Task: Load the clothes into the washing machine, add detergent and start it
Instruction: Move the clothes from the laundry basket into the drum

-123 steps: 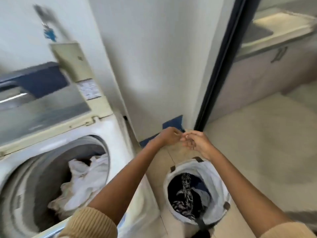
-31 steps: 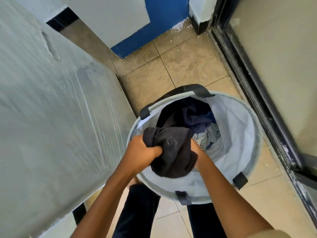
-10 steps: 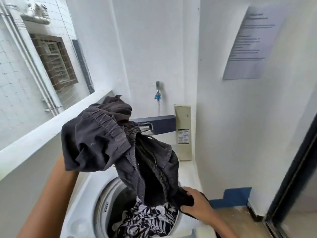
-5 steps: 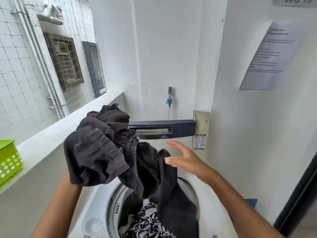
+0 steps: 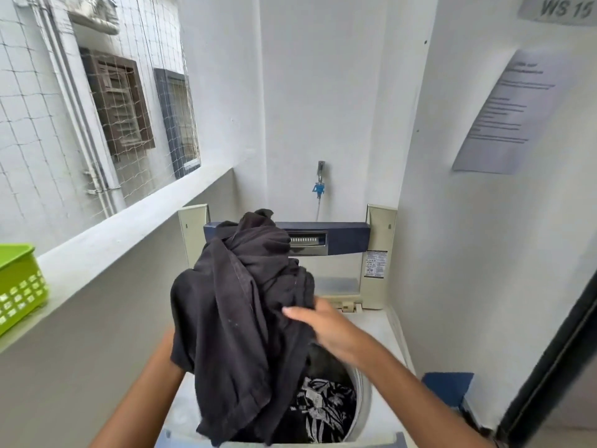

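Two bare forearms in view, no sleeves showing. Left hand (image 5: 169, 347) mostly hidden, only its wrist edge seen. Right hand (image 5: 326, 328) bare: no rings, watch or glove; short plain fingernails.

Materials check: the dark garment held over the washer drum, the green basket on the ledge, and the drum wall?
Dark charcoal garment: soft woven cloth, likely cotton, matte; it drapes in folds and shows stitched seams.
Green slotted basket: moulded plastic, slight sheen, with regular cut-outs in its wall.
Washer drum wall: looks like light metal or plastic; only a sliver shows, so I can't tell.
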{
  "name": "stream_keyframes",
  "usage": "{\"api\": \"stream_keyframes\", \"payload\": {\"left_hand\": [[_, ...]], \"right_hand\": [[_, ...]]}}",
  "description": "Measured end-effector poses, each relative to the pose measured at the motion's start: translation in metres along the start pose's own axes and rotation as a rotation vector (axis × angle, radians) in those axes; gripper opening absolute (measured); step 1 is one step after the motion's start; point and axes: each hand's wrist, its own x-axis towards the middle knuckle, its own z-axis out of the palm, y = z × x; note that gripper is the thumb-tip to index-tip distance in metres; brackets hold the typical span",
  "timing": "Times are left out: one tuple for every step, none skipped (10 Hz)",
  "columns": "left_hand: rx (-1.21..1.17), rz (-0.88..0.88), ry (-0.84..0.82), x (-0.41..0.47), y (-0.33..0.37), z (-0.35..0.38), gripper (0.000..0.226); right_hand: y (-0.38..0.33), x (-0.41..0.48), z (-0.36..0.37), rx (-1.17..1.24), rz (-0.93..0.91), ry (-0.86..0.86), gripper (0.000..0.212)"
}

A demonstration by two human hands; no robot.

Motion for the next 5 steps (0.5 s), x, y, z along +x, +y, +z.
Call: {"api": "stream_keyframes", "payload": {"left_hand": [[0.322,0.026,0.094,-0.024,0.028,0.020,0.036],[0.645,0.173,-0.175,-0.002,0.036,0.037,0.043],[1.151,0.189,-0.504,0.039,0.024,0.021,0.052],[1.338,0.182,-0.326,0.074,0.005,0.010,0.023],[1.202,0.134,-0.304,0.083,-0.003,0.009,0.020]], "right_hand": [[-0.020,0.002,-0.022,-0.119,-0.079,0.203,0.020],[-0.046,0.003,-0.043,-0.392,-0.209,0.335,0.028],[-0.072,0.002,-0.049,-0.494,-0.224,0.289,0.026],[-0.090,0.006,-0.057,-0.439,-0.158,0.246,0.026],[-0.108,0.010,-0.063,-0.397,-0.098,0.240,0.029]]}}
